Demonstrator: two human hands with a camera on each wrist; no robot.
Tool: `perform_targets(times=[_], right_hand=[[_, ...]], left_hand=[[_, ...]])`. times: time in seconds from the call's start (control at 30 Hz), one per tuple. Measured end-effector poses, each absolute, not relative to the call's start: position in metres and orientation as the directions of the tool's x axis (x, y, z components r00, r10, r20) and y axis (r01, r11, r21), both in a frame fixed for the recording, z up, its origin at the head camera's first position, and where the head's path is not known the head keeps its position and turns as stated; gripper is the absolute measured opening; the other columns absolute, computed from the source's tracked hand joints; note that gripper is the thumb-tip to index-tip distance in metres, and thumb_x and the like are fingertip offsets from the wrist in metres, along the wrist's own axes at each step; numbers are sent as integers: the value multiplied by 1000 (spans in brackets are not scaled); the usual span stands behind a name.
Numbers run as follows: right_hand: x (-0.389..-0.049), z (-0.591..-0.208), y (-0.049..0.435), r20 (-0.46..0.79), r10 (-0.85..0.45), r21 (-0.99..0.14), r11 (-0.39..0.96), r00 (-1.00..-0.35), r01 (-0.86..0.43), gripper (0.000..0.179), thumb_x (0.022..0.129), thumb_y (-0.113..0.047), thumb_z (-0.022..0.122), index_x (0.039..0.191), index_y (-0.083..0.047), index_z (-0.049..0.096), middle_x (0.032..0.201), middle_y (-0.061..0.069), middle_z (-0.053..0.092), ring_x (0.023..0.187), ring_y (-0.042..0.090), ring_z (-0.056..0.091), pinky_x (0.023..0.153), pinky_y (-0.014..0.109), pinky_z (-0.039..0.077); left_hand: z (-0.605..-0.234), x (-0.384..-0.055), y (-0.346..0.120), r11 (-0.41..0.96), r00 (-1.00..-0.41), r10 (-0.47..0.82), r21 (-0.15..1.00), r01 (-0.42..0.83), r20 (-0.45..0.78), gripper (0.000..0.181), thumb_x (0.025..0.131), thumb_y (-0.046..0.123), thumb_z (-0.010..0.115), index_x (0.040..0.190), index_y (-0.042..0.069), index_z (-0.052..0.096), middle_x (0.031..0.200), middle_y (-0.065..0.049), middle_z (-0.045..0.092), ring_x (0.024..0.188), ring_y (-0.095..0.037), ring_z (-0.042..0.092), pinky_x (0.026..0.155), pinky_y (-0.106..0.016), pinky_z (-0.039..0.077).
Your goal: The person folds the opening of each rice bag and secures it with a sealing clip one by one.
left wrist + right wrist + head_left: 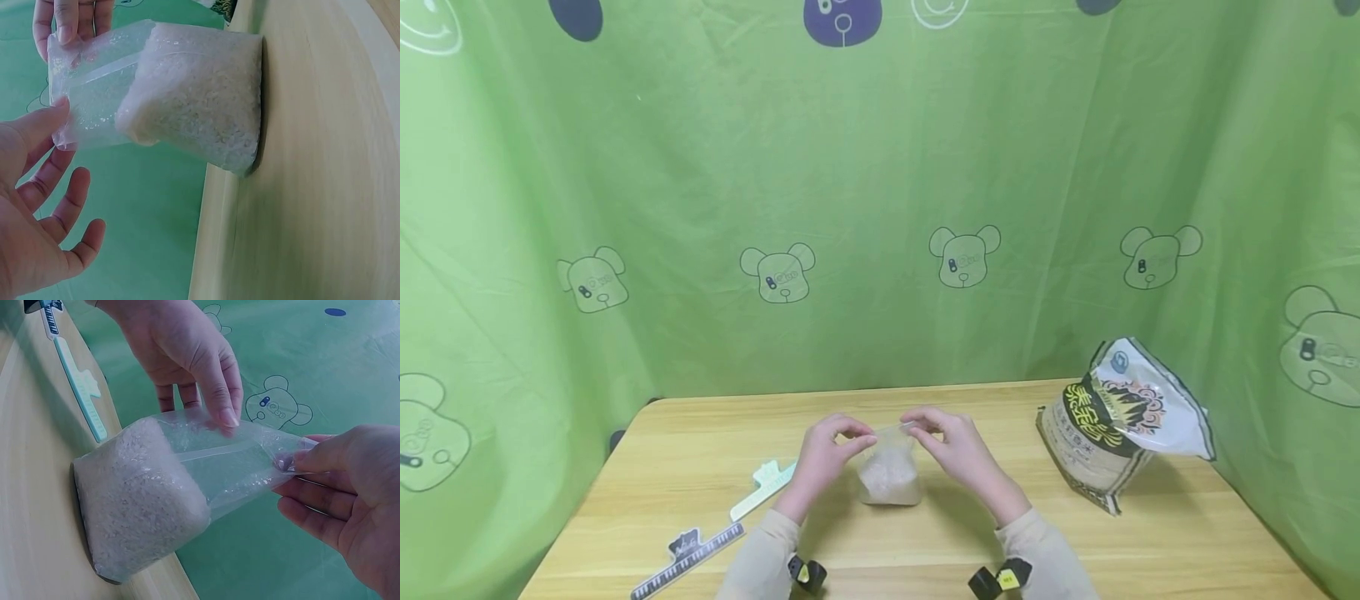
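A clear plastic bag of white rice [889, 482] stands upright on the wooden table, its lower part full and its upper part loose film. My left hand [832, 454] pinches one top corner of the bag between thumb and index finger; in the left wrist view the other fingers of that hand [78, 194] are spread apart. At the opposite top corner, my right hand [951, 446] pinches the film between thumb and fingers, as the right wrist view shows of the hand [350, 494]. Between the two hands the bag's top edge is stretched out.
A mint-green clip [763, 490] and a dark clip with a piano-key pattern [687, 560] lie left of my left arm. At the right stands a larger printed rice sack [1093, 433], its top folded over. A green curtain [880, 333] surrounds the wooden table [700, 433].
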State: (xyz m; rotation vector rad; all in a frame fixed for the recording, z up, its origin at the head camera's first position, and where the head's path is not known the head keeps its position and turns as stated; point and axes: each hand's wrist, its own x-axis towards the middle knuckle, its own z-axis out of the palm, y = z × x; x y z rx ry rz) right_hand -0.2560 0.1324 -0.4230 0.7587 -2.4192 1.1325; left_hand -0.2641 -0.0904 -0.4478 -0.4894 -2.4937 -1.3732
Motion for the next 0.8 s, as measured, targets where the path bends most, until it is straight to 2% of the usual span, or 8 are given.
perform_targets(times=[0.2, 0.3, 0.67, 0.8], right_hand=[[-257, -424, 134, 528, -306, -594, 534, -792, -602, 15, 90, -7, 66, 103, -12, 71, 93, 2, 77, 83, 18, 72, 77, 31, 59], [-256, -423, 134, 523, -309, -595, 536, -795, -599, 15, 91, -8, 65, 104, -12, 71, 93, 2, 77, 85, 18, 72, 78, 31, 58], [-257, -423, 133, 534, -312, -595, 522, -786, -612, 16, 90, -5, 66, 103, -11, 70, 94, 2, 77, 85, 18, 72, 79, 32, 59], [-257, -424, 133, 531, -313, -598, 520, -787, -610, 16, 89, -6, 66, 103, -11, 70, 94, 2, 76, 84, 18, 72, 79, 31, 59]], left_hand=[[-450, -265, -94, 475, -926, 161, 796, 376, 342, 14, 84, 28, 74, 94, 18, 74, 95, 2, 74, 91, -15, 64, 89, -49, 52], [-450, -266, -95, 469, -927, 160, 801, 373, 338, 14, 84, 27, 74, 93, 17, 74, 95, 1, 74, 91, -16, 64, 90, -52, 51], [-449, -267, -96, 492, -920, 172, 779, 389, 351, 11, 84, 24, 74, 90, 16, 74, 92, 0, 73, 87, -13, 63, 85, -48, 53], [-449, -268, -96, 510, -922, 181, 769, 385, 342, 10, 84, 24, 74, 89, 16, 74, 90, 1, 73, 85, -11, 62, 82, -40, 53]])
